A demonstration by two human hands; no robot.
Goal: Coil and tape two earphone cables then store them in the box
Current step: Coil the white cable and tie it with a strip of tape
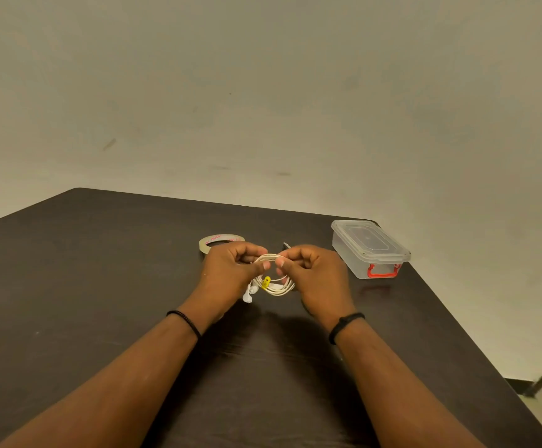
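Your left hand (231, 270) and right hand (308, 273) both pinch the top of the coil (274, 282), held just above the table (101, 286). Keep the loops bunched tight while you reach for the tape (206, 242) behind; the box (370, 250) stays lidded.

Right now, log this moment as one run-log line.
stage: coiling | left hand: pinches earphone coil | right hand: pinches coil | tape roll: on table | box: lid on
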